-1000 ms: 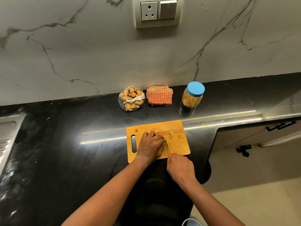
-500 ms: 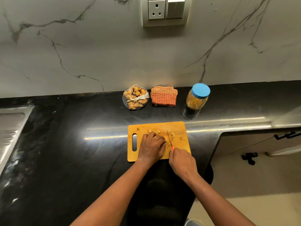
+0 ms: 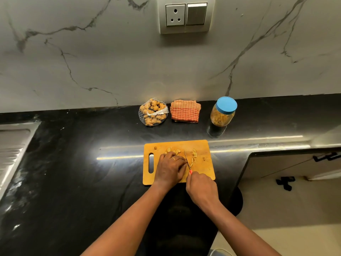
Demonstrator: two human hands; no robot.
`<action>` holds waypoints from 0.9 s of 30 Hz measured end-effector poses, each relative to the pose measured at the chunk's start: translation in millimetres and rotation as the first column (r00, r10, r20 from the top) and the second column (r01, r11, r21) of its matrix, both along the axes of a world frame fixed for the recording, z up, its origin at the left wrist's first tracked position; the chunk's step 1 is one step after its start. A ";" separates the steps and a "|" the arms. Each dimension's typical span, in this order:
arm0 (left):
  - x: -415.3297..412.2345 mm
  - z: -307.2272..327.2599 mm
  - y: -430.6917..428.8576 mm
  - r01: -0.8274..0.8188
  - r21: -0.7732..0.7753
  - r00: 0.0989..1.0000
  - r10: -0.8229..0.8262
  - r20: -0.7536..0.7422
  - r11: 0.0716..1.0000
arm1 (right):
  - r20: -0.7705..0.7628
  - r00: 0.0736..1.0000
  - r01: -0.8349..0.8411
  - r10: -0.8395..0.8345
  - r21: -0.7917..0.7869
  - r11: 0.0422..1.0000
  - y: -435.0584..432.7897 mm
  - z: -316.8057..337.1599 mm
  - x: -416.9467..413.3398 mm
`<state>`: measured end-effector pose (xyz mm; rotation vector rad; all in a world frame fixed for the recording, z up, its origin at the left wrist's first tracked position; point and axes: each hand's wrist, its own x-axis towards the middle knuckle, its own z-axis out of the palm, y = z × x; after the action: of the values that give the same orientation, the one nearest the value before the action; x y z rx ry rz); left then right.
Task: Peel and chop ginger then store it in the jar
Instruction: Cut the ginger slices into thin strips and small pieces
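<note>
An orange-brown cutting board point(image 3: 203, 145) lies on the black counter. My left hand point(image 3: 171, 168) sits curled on the board, fingers holding down a ginger piece that the hand hides. My right hand point(image 3: 202, 189) grips a small knife point(image 3: 187, 160) with a red handle, its blade just right of my left fingers. Cut ginger bits point(image 3: 193, 156) lie right of the blade, and ginger slices point(image 3: 173, 150) beyond my left fingertips. A jar point(image 3: 222, 112) with a blue lid, holding yellowish pieces, stands behind the board to the right.
A mesh bag of whole ginger point(image 3: 153, 112) and a folded orange checked cloth point(image 3: 185, 111) lie against the marble wall. A steel sink drainboard point(image 3: 13, 145) is at the far left. The counter edge drops off right of the board, above cabinet handles point(image 3: 326, 157).
The view has drifted so everything sits a little lower and to the right. The knife blade has shifted slightly along the ginger under my left fingers; both hands keep their hold.
</note>
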<state>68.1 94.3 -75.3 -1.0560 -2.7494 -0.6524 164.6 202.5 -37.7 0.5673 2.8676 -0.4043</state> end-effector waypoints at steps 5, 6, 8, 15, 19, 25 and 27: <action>-0.4 -3.4 -0.9 0.021 0.037 1.000 -0.020 -0.014 0.999 | 0.027 1.000 -0.009 0.008 0.026 1.000 -0.8 2.1 -1.3; -0.8 -3.4 -1.2 0.030 0.040 0.999 -0.029 -0.021 0.999 | 0.032 0.999 -0.007 0.006 0.022 1.000 -1.9 2.2 -1.0; -2.4 -3.2 -2.2 0.046 0.040 0.999 -0.045 -0.029 0.998 | 0.033 0.999 0.000 0.000 0.020 1.000 -3.7 1.5 0.2; -8.1 -4.1 -6.0 0.104 0.019 0.994 -0.104 -0.027 0.994 | 0.074 0.997 0.012 -0.015 0.040 0.999 -8.1 2.7 -3.1; -11.1 -3.5 -7.4 0.116 0.002 0.993 -0.116 -0.031 0.993 | 0.130 0.992 -0.019 0.008 0.079 0.997 -10.5 3.4 -10.0; -9.3 -1.2 -6.4 0.090 0.018 0.995 -0.090 -0.034 0.996 | 0.161 0.986 0.032 -0.039 0.046 0.998 -17.4 -1.1 4.7; -9.1 0.2 -6.7 0.088 0.018 0.995 -0.087 -0.041 0.996 | 0.147 0.988 0.044 -0.052 0.052 0.998 -18.8 -2.4 12.7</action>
<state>59.0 87.7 -75.1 -1.1774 -2.6706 -0.6604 177.2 183.7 -40.1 0.6473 2.7320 -0.2876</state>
